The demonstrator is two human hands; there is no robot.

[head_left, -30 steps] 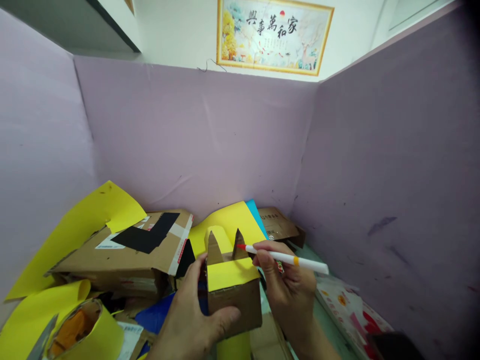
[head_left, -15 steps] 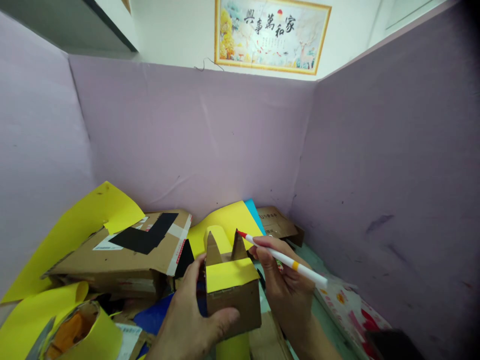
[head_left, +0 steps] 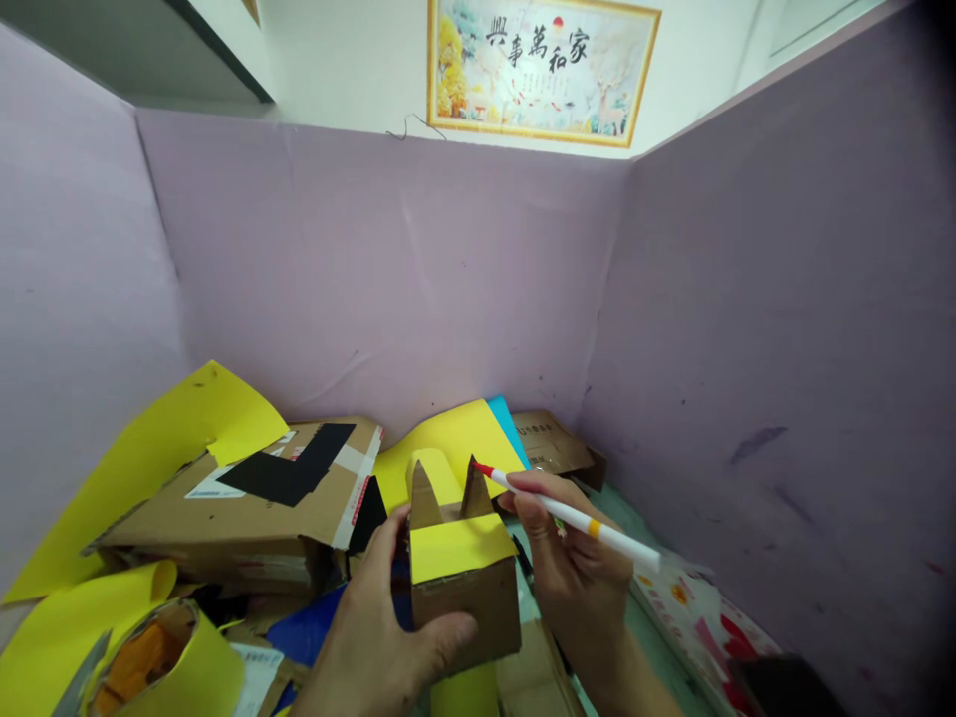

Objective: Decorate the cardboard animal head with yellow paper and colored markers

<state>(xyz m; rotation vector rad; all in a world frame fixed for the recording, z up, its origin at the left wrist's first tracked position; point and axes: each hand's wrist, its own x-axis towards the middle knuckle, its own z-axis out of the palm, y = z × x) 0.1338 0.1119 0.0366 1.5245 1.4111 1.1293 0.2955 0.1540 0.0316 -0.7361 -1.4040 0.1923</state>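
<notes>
Cardboard forms the small box, located above the near middle part of the bench. The left hand grips it, thumb across the near face, fingers around the left side. A yellow strip covers the near part of its top. Two cardboard points, one left and one right, stand on the top with their apexes directed upward. The long axis of the box cannot be determined. A yellow tube shows beneath; contact with it cannot be confirmed.

The right hand grips the white marker between thumb and fingers. The marker's long axis slopes from the blunt end, at lower right, up to the red tip, which points left and sits at the right cardboard point, just below its apex.

A large carton bearing black strips occupies the bench's far left corner. A printed packet lies along the right edge.
</notes>
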